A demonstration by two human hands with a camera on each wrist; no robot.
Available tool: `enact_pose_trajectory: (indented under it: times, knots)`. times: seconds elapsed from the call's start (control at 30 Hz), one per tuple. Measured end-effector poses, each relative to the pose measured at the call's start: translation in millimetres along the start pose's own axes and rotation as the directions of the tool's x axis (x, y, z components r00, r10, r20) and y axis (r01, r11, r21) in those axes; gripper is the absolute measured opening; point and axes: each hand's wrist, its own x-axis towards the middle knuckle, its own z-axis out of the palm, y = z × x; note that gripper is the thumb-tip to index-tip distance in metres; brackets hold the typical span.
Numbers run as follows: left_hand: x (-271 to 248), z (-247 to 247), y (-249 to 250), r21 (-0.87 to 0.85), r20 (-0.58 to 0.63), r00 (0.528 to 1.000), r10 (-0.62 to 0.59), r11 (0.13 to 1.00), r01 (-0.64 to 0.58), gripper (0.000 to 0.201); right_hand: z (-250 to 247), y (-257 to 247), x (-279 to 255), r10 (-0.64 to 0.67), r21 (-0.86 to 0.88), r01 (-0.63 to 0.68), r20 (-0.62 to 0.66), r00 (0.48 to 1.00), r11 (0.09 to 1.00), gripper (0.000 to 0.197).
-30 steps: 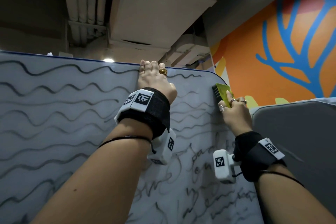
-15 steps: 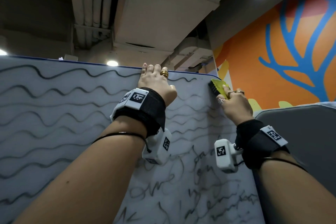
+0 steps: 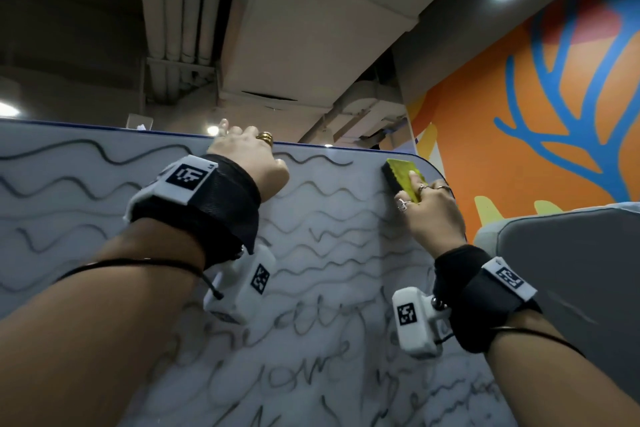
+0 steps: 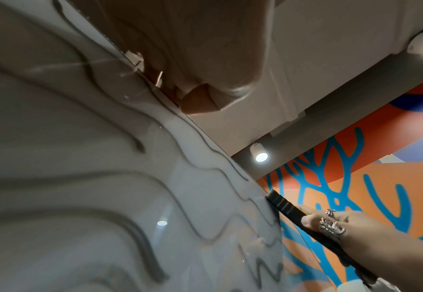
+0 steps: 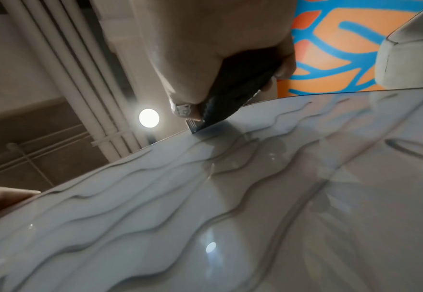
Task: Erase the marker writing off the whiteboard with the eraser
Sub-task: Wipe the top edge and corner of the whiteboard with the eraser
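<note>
The eraser (image 3: 403, 178), yellow on its back and black on its pad, is pressed against the whiteboard (image 3: 346, 229) at the upper right corner, just below the blue top edge. It is held by the right hand (image 3: 433, 211), whose ringed fingers are curled over the yellow back while the thumb pinches the pad's side, as the right wrist view shows; there the pad's leading edge touches the board. The left hand (image 3: 247, 152) is hooked over the top edge of the board, fingers curled behind the rim and palm lying against the front, so the board is braced. The eraser's long axis is tilted, running from upper left to lower right, roughly in line with the right forearm. Black wavy marker lines (image 3: 311, 184) are spread across the whole board to the left of the eraser and below it, with scribbled writing (image 3: 277, 364) lower still; nothing unerased lies to the right of it, where the board ends. The right hand is judged the only one placed to do the wiping, and the coming stroke is judged to run leftward or downward from the corner, toward the left hand and across the nearest wavy lines. Almost all of the marks appear untouched, so the task is judged to be near its beginning.
</note>
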Motion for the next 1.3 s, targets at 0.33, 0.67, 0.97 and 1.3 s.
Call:
enact_pose_trajectory:
  times: [0.33,0.67,0.97,1.3]
  knots:
    - [-1,4,-6,0.044,-0.011,0.997,0.071,0.997,-0.070,0.049,29,-83,-41,-0.117,0.020,0.117,-0.018,0.993,0.993,0.057]
    - [-5,2,-8,0.025,-0.064,0.993,0.096,0.995,-0.095,0.047,6,-66,-32,-0.074,-0.030,0.073,-0.050,0.996,0.997,0.057]
    - [-3,11,-8,0.030,-0.091,0.993,0.077,0.997,-0.075,0.047,28,-93,-50,-0.106,-0.027,0.105,-0.050,0.993,0.994,0.059]
    - [0,16,-8,0.016,-0.106,0.992,0.064,0.998,-0.062,0.054,18,-69,-38,0.085,0.018,-0.084,-0.074,0.994,0.996,0.056]
